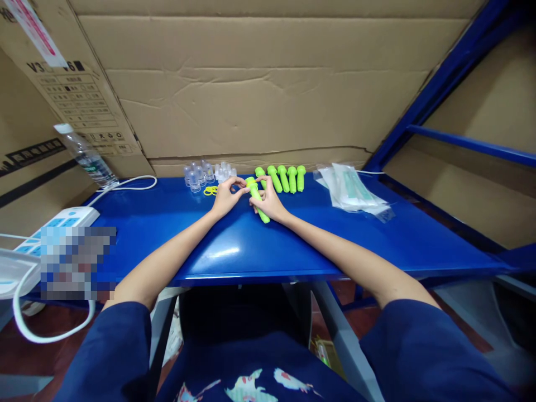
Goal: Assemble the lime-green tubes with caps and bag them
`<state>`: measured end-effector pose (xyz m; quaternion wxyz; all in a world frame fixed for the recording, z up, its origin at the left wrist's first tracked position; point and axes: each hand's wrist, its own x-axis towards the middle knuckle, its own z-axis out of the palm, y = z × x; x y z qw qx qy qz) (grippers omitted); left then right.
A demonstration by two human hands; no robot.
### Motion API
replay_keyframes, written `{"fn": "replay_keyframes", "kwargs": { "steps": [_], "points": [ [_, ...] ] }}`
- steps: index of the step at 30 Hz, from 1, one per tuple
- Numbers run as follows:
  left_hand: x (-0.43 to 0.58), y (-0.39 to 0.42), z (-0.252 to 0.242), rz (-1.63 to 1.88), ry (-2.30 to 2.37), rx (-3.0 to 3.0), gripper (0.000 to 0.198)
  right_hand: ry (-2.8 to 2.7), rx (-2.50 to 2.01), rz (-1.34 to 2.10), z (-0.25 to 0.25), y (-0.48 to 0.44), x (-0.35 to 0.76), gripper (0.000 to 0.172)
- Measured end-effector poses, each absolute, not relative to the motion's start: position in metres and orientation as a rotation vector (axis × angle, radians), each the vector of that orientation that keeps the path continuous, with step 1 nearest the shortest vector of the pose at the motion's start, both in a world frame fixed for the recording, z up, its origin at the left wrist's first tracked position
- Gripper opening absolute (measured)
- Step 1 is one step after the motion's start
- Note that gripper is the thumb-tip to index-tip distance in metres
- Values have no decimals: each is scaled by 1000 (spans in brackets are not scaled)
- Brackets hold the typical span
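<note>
A bright green plastic handle-shaped piece point(258, 201) lies slanted over the blue table point(293, 245), gripped along its shaft by my right hand point(270, 202). My left hand point(226, 196) pinches at the piece's top end with thumb and forefinger. Just behind, several more green pieces point(285, 177) lie side by side in a row. Small yellow rings point(210, 190) lie on the table by my left hand. A cluster of small clear plastic caps point(207, 173) stands behind them.
Clear plastic bags point(352, 191) lie stacked at the back right. A water bottle point(86, 156), a white power strip point(58, 220) and its cable point(125, 184) are at the left. Cardboard point(259, 84) walls the back; a blue shelf frame point(439, 84) rises on the right.
</note>
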<state>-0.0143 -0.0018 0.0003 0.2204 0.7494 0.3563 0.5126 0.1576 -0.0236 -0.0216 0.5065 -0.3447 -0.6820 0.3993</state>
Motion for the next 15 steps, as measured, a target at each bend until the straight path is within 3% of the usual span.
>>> {"fn": "replay_keyframes", "kwargs": {
  "steps": [15],
  "points": [
    [-17,0,-1,1380,945,2102,17,-1637,-846,977,-22,-23,156,52]
  ]
}}
